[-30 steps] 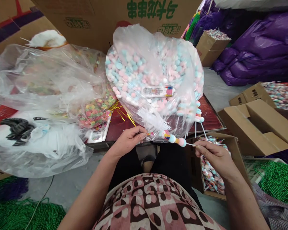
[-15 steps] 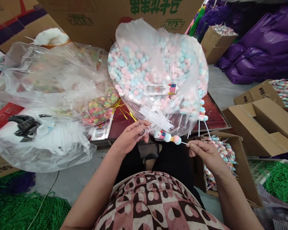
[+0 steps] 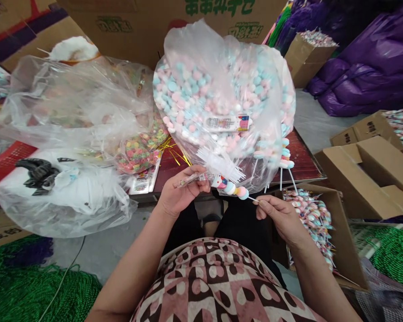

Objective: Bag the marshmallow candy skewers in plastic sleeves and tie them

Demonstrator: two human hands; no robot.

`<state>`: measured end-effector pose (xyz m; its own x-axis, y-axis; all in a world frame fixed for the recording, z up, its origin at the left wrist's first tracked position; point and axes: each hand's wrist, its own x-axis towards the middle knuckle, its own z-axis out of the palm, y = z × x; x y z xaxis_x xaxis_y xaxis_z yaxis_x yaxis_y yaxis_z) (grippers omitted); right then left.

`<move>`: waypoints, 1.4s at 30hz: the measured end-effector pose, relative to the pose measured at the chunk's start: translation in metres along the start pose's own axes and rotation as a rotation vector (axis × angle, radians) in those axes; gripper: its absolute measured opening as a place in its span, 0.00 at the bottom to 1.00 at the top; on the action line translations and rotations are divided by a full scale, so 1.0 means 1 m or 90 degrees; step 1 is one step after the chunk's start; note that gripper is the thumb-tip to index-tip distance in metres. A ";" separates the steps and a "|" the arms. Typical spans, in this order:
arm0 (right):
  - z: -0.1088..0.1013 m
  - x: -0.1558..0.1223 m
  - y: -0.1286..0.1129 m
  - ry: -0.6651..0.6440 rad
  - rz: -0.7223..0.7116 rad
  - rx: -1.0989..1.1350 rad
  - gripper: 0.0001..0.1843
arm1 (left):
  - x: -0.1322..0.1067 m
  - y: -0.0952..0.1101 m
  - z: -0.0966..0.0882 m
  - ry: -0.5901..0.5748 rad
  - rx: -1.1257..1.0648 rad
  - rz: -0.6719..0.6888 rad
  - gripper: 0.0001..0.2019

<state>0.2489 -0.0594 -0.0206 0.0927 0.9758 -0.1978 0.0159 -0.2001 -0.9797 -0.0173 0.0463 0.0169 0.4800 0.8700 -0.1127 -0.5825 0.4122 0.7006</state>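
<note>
Between my hands is a marshmallow skewer (image 3: 237, 191), its pastel pieces threaded on a thin white stick. My right hand (image 3: 277, 213) pinches the bare end of that stick. A small clear printed wrapper (image 3: 218, 180) lies around the skewer's far left end. My left hand (image 3: 184, 188) is closed on the wrapper's other end, with a crumpled strip lying over the fingers. Just beyond the hands, a bundle of white sticks (image 3: 220, 165) rests against a big clear bag of pink, blue and white marshmallows (image 3: 201, 98).
Finished skewers (image 3: 285, 154) lean at the table's (image 3: 305, 156) right edge. A carton of wrapped skewers (image 3: 345, 228) stands below right, beside an open carton (image 3: 372, 174). Bags of gummy candy (image 3: 137, 154) and a white plastic bag (image 3: 83, 192) lie left. Gold twist ties (image 3: 177, 154) are scattered between.
The skewer has shifted left, and its left end now sits in the wrapper. My right hand has moved slightly left with the stick, while the left hand still grips the wrapper.
</note>
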 end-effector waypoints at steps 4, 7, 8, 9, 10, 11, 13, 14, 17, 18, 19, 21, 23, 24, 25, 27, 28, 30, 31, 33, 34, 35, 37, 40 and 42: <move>0.001 -0.001 0.000 -0.001 0.003 -0.002 0.16 | 0.000 -0.002 0.000 -0.011 0.004 -0.014 0.12; 0.002 -0.002 -0.001 0.011 0.000 -0.012 0.16 | 0.001 -0.003 0.001 0.005 0.030 -0.005 0.11; 0.003 -0.002 -0.001 0.015 -0.002 -0.015 0.16 | 0.002 -0.004 0.001 0.020 0.044 0.005 0.10; 0.004 -0.002 -0.001 0.019 -0.003 -0.018 0.16 | 0.003 -0.006 0.001 0.037 0.059 0.018 0.10; 0.005 -0.002 -0.001 0.021 -0.004 -0.019 0.16 | 0.004 -0.007 0.001 0.054 0.074 0.031 0.09; 0.006 -0.002 0.000 0.021 -0.005 -0.016 0.16 | 0.004 -0.008 0.001 0.068 0.086 0.045 0.08; 0.008 -0.001 0.002 0.021 -0.006 -0.009 0.16 | 0.006 -0.010 0.002 0.085 0.100 0.066 0.08; 0.009 -0.001 0.003 0.020 -0.005 -0.005 0.15 | 0.006 -0.010 0.002 0.086 0.100 0.072 0.08; 0.013 -0.001 0.008 0.015 -0.002 -0.004 0.15 | 0.004 -0.010 0.006 0.066 0.103 0.073 0.10; 0.015 -0.002 0.009 0.012 0.002 -0.005 0.15 | 0.004 -0.010 0.007 0.059 0.104 0.071 0.10; 0.017 -0.002 0.009 0.009 0.006 -0.004 0.15 | 0.003 -0.009 0.009 0.055 0.105 0.068 0.10; 0.022 -0.003 0.009 0.003 0.015 0.000 0.15 | 0.001 -0.009 0.012 0.054 0.094 0.060 0.09; 0.027 -0.004 0.008 -0.003 0.022 0.008 0.16 | 0.000 -0.009 0.014 0.051 0.071 0.048 0.11; 0.029 -0.004 0.008 -0.005 0.024 0.012 0.16 | -0.001 -0.009 0.015 0.049 0.060 0.044 0.13; 0.030 -0.004 0.008 -0.006 0.025 0.018 0.16 | -0.001 -0.009 0.015 0.046 0.051 0.043 0.15; 0.032 -0.004 0.009 -0.009 0.029 0.028 0.16 | -0.002 -0.010 0.015 0.041 0.042 0.045 0.18; 0.033 -0.004 0.010 -0.010 0.031 0.035 0.16 | -0.001 -0.010 0.015 0.042 0.041 0.045 0.19; 0.035 -0.004 0.012 -0.012 0.036 0.058 0.15 | -0.001 -0.012 0.016 0.058 0.035 0.041 0.18; 0.036 -0.005 0.012 -0.014 0.041 0.074 0.15 | 0.000 -0.013 0.016 0.073 0.027 0.038 0.17; 0.041 -0.007 0.013 -0.026 0.058 0.114 0.16 | 0.002 -0.015 0.018 0.104 -0.002 0.040 0.13; 0.045 -0.008 0.013 -0.035 0.071 0.135 0.16 | 0.002 -0.016 0.019 0.115 -0.021 0.044 0.12; 0.049 -0.010 0.014 -0.047 0.087 0.154 0.17 | 0.003 -0.017 0.021 0.122 -0.037 0.050 0.10; 0.057 -0.014 0.014 -0.077 0.124 0.181 0.18 | 0.004 -0.017 0.023 0.127 -0.053 0.061 0.08; 0.067 -0.019 0.014 -0.121 0.165 0.191 0.18 | 0.004 -0.016 0.024 0.123 -0.055 0.066 0.07; 0.069 -0.022 0.014 -0.137 0.172 0.185 0.18 | 0.004 -0.017 0.024 0.117 -0.058 0.073 0.08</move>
<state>0.1780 -0.0772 -0.0322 -0.1553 0.8938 -0.4208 -0.2639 -0.4480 -0.8542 0.0096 0.0362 0.0214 0.2849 0.9436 -0.1684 -0.6868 0.3235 0.6509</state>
